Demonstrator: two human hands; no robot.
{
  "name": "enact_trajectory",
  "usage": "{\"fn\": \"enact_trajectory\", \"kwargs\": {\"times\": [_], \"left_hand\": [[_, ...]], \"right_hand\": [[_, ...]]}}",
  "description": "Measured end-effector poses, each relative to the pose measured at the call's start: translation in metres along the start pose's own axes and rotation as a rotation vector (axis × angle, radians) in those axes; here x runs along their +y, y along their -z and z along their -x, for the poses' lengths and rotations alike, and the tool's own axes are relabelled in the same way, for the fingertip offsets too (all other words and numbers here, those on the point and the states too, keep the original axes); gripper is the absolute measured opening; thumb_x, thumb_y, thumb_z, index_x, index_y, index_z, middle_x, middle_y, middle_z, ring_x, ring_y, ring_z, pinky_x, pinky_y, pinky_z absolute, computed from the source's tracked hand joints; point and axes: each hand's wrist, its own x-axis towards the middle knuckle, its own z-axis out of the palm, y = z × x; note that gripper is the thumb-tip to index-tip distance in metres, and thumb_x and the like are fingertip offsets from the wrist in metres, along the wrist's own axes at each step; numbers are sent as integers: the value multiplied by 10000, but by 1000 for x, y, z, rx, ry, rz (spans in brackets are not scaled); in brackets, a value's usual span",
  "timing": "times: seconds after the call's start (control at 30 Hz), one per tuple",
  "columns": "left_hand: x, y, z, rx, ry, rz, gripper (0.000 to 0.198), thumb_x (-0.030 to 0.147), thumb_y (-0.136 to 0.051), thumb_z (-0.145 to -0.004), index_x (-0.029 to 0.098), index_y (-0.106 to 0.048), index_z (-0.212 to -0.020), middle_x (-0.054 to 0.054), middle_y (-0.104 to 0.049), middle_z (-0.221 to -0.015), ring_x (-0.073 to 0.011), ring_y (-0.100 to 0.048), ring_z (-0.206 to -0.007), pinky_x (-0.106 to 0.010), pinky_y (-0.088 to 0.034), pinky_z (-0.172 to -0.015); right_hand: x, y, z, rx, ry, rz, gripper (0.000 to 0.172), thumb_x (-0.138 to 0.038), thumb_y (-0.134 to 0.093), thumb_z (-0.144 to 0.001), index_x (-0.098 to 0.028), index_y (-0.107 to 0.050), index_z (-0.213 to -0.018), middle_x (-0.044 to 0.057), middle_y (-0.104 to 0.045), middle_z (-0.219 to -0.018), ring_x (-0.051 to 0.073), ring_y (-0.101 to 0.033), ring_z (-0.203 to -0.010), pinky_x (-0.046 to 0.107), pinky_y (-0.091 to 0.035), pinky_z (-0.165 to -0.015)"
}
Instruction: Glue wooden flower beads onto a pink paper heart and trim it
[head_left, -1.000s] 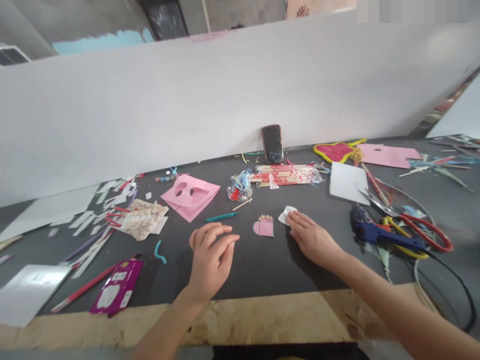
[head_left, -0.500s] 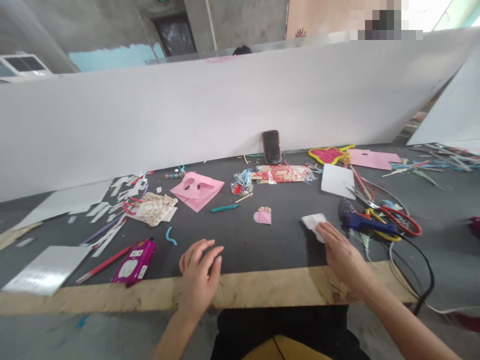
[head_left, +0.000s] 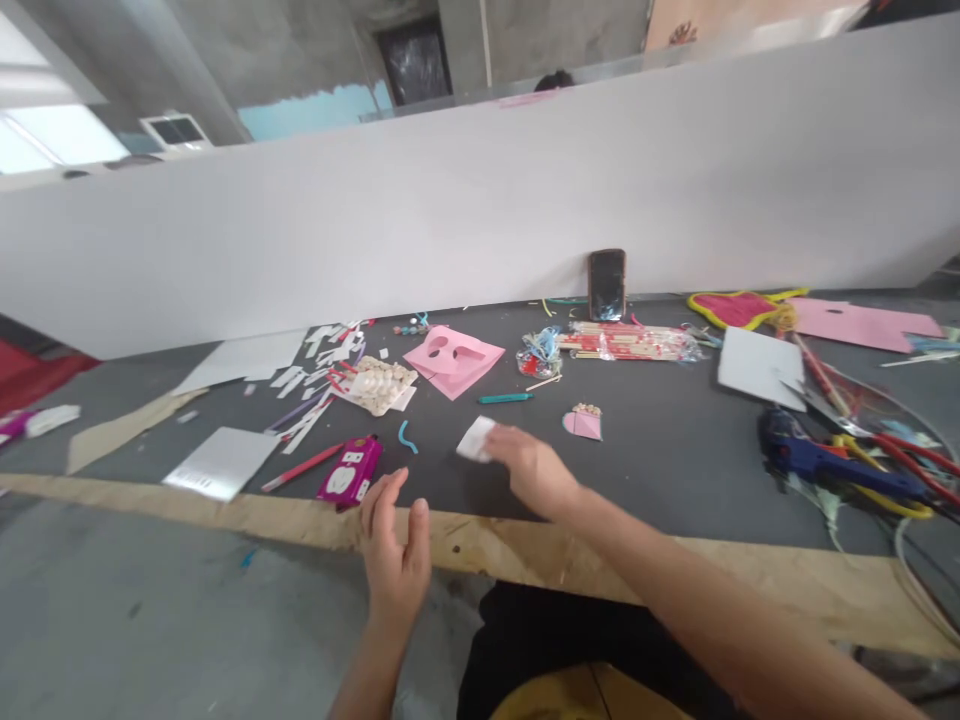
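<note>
My right hand (head_left: 532, 468) lies flat on the dark table mat (head_left: 675, 460), its fingers pressing a small white tissue (head_left: 476, 438) against the surface. My left hand (head_left: 394, 545) hovers at the table's wooden front edge (head_left: 525, 555), fingers loosely spread and holding nothing. A small pink paper craft piece (head_left: 583, 422) lies just right of the right hand. A teal pen (head_left: 505, 398) sits beyond the tissue.
Pink cut paper (head_left: 453, 360), a bead packet (head_left: 381, 383), a magenta card (head_left: 349, 472), red pencil (head_left: 302, 467) and white scraps lie at left. A phone (head_left: 606, 283) leans on the white partition (head_left: 480, 210). Blue glue gun (head_left: 832, 465), scissors (head_left: 911, 452) and cables lie at right.
My right hand has slid the tissue leftward across the mat, from the glue gun side to the middle. My left hand lifted off the mat to the table edge. The view swung left.
</note>
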Motion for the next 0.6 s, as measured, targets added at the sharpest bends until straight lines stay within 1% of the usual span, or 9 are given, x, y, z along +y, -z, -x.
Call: {"fn": "enact_trajectory", "kwargs": {"times": [0.07, 0.1, 0.17, 0.23, 0.3, 0.37, 0.5, 0.57, 0.6], "left_hand": [[-6, 12, 0, 20, 20, -30, 375, 315, -460, -919, 203, -485, -1276, -143, -544, -1214, -279, -481, -1177, -469, -392, -989], [-9, 16, -1, 27, 28, -43, 382, 320, -465, -916, 203, -484, -1279, -143, -544, -1219, -282, -477, -1181, -474, -387, -995], [-13, 22, -7, 38, 30, -59, 391, 325, -476, -913, 202, -482, -1284, -146, -545, -1222, -285, -475, -1185, -479, -383, -1001], [-13, 26, -16, 45, 13, -55, 396, 319, -489, -910, 202, -480, -1288, -145, -542, -1229, -278, -475, -1189, -471, -385, -1007], [-12, 30, -26, 66, -16, -48, 398, 311, -504, -904, 201, -481, -1286, -142, -535, -1235, -270, -474, -1198, -455, -388, -1014], [-11, 33, -34, 95, -49, -54, 403, 306, -523, -895, 196, -486, -1281, -141, -532, -1234, -268, -472, -1203, -444, -392, -1019], [-15, 30, -42, 77, -95, -81, 407, 315, -547, -877, 183, -503, -1260, -149, -525, -1230, -276, -477, -1188, -442, -415, -1004], [-17, 22, -49, 54, -97, -90, 404, 326, -544, -876, 184, -510, -1253, -151, -523, -1226, -284, -471, -1191, -454, -414, -1002], [-15, 16, -53, 46, -99, -91, 404, 328, -541, -877, 186, -508, -1255, -153, -522, -1226, -288, -465, -1198, -461, -406, -1007]], "right_hand": [[7, -8, -14, -22, 1, 4, 440, 24, -493, -722, -133, -654, -1101, 152, -625, -1235, 243, -520, -1219, 411, -385, -1047], [0, -17, -15, -47, 30, -2, 415, 19, -519, -719, -129, -663, -1079, 152, -633, -1223, 249, -523, -1216, 416, -375, -1054], [-30, -40, -7, -117, 135, -34, 310, -46, -575, -756, -146, -684, -1028, 123, -654, -1203, 230, -542, -1196, 378, -368, -1064], [-64, -60, 5, -189, 266, -81, 196, -90, -577, -808, -191, -713, -906, 45, -719, -1082, 147, -603, -1102, 247, -378, -1042], [-80, -67, 9, -223, 349, -121, 174, -129, -580, -837, -233, -714, -876, -25, -735, -1025, 95, -605, -1079, 167, -373, -1014], [-69, -58, -1, -210, 339, -132, 187, -121, -575, -832, -231, -707, -906, -17, -722, -1058, 93, -614, -1051, 163, -398, -978], [-16, -26, -28, -88, 108, -62, 370, 19, -493, -757, -136, -657, -1051, 151, -649, -1179, 218, -556, -1153, 395, -378, -1025], [-13, -21, -24, -91, 82, -48, 350, 20, -518, -723, -129, -671, -1000, 160, -664, -1133, 234, -570, -1127, 394, -392, -1004], [-19, -24, -18, -115, 104, -56, 305, -8, -559, -706, -149, -685, -946, 130, -688, -1081, 222, -593, -1087, 354, -414, -979]]}}
